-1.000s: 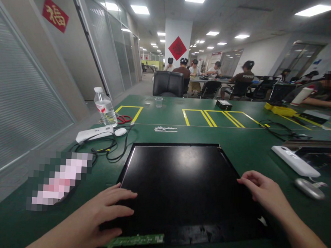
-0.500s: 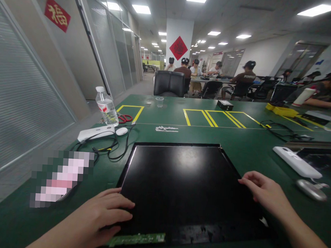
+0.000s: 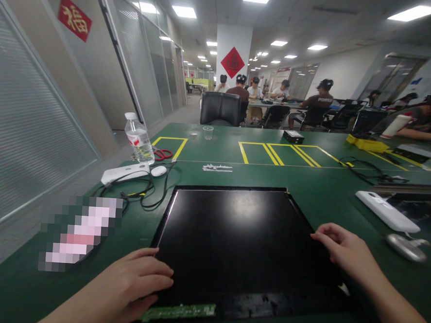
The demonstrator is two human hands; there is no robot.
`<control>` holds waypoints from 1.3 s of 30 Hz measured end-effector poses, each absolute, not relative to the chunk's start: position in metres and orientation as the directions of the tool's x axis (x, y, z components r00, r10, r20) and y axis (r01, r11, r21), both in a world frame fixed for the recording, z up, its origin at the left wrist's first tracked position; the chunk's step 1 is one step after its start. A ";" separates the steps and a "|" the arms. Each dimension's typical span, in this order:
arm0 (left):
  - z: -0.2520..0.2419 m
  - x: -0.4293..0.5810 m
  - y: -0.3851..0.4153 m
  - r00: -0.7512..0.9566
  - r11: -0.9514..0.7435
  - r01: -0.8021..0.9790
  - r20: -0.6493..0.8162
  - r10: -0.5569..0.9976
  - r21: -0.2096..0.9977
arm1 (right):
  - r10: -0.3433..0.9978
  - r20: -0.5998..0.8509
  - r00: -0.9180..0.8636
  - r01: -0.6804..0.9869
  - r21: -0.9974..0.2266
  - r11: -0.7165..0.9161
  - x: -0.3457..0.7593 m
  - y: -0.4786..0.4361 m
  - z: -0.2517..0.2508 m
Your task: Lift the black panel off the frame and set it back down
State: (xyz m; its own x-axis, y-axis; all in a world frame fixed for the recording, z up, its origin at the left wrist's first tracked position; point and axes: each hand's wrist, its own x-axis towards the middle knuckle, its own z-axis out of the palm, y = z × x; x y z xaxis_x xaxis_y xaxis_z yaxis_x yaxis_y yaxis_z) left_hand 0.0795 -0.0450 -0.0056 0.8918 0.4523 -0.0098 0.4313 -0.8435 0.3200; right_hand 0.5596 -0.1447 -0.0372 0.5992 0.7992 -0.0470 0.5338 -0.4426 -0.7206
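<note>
A black LCD screen panel (image 3: 232, 240) lies flat on the green table, with a thin dark frame round its edges. Along its near left edge runs a green circuit board strip (image 3: 179, 312). My left hand (image 3: 135, 278) rests over the panel's left edge, fingers stretched and slightly apart, the fingertips on the screen surface. At the right edge, my right hand (image 3: 338, 244) has thumb and forefinger pinched together on the panel's rim, the other fingers curled. A small pale piece (image 3: 344, 288) shows by the near right corner.
On the left stand a water bottle (image 3: 138, 138), red-handled scissors (image 3: 163, 154), a white power bank (image 3: 125, 173) and black cables (image 3: 151, 191). To the right lie another white device (image 3: 386, 211) and a silver mouse-like object (image 3: 406, 247). Several people sit further back.
My left hand has shifted very slightly at the panel's left edge. The right hand and the panel look the same as before.
</note>
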 end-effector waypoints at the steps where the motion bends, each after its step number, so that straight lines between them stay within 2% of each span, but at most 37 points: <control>1: -0.006 0.080 -0.045 0.891 -0.841 0.429 0.000 0.454 0.330 | 0.799 -0.048 0.599 0.535 -0.718 -0.444 0.560 -0.145 -0.038; 6: -0.007 0.081 -0.044 0.889 -0.834 0.418 0.026 0.457 0.360 | 0.805 -0.046 0.592 0.544 -0.714 -0.441 0.562 -0.145 -0.039; 10: -0.009 0.080 -0.042 0.888 -0.839 0.433 0.001 0.459 0.328 | 0.807 -0.036 0.589 0.553 -0.710 -0.436 0.562 -0.145 -0.039; 14: -0.007 0.081 -0.042 0.874 -0.840 0.451 0.040 0.484 0.301 | 0.804 -0.032 0.594 0.558 -0.704 -0.440 0.562 -0.144 -0.039; 18: -0.008 0.082 -0.040 0.783 -0.791 0.565 0.149 0.604 0.235 | 0.803 -0.028 0.595 0.550 -0.714 -0.433 0.563 -0.144 -0.039; 22: -0.013 0.078 -0.032 0.572 -0.623 0.751 0.254 0.780 0.218 | 0.809 -0.031 0.587 0.550 -0.718 -0.426 0.564 -0.144 -0.040; 26: -0.017 0.072 -0.025 0.421 -0.465 0.844 0.208 0.883 0.265 | 0.817 -0.028 0.576 0.538 -0.740 -0.404 0.564 -0.145 -0.039; 32: -0.024 0.074 -0.022 0.401 -0.401 0.849 0.076 0.913 0.344 | 0.817 -0.050 0.574 0.526 -0.742 -0.415 0.569 -0.147 -0.036; 35: -0.029 0.076 -0.022 0.412 -0.415 0.844 0.085 0.907 0.339 | 0.812 -0.045 0.581 0.558 -0.705 -0.438 0.574 -0.147 -0.037; 39: -0.036 0.074 -0.020 0.423 -0.444 0.844 0.136 0.896 0.299 | 0.809 -0.016 0.587 0.665 -0.560 -0.494 0.581 -0.146 -0.041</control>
State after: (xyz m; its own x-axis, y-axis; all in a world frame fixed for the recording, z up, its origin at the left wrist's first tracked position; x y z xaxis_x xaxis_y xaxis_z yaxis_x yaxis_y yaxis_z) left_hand 0.0741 -0.0205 -0.0362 0.4232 0.8958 0.1360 0.8445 -0.4444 0.2990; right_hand 0.5810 -0.1457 -0.0413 0.5870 0.8094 -0.0160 0.6653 -0.4936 -0.5601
